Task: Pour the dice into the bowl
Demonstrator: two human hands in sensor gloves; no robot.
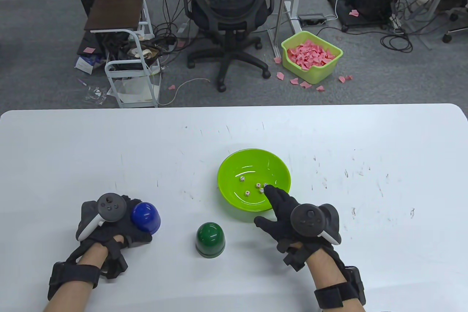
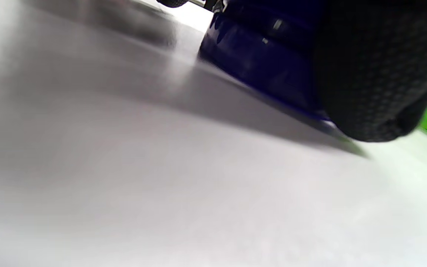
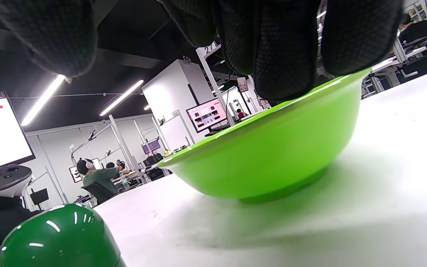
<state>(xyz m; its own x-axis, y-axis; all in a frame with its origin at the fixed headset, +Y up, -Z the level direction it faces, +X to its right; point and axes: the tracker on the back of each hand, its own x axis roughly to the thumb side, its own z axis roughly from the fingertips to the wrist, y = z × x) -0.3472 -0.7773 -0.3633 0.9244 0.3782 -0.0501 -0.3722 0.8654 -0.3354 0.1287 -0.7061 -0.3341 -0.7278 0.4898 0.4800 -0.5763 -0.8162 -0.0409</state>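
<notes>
Dice [image 1: 256,187] sit in the bowl [image 1: 234,165], centre-right of the table view; at least four show, a possible fifth is half hidden by a fingertip. Right hand [image 1: 292,217] reaches up-left over the bowl's near rim, fingers [image 1: 273,195] straight, holding nothing, index tip just above the dice. Thumb spread left, clear of the rim. Left hand [image 1: 109,224], lower left, rests against the blue cup [image 1: 145,217], which stands mouth-down on the table [image 1: 365,136]; left wrist view shows a finger pressed to its wall, but I can't tell if it's a real grip. Green cup [image 1: 210,239] stands mouth-down between the hands, touched by neither, nearer the right. Judgement: dice lie straight ahead of the right fingers, so that hand is the one placed to act in the bowl.
</notes>
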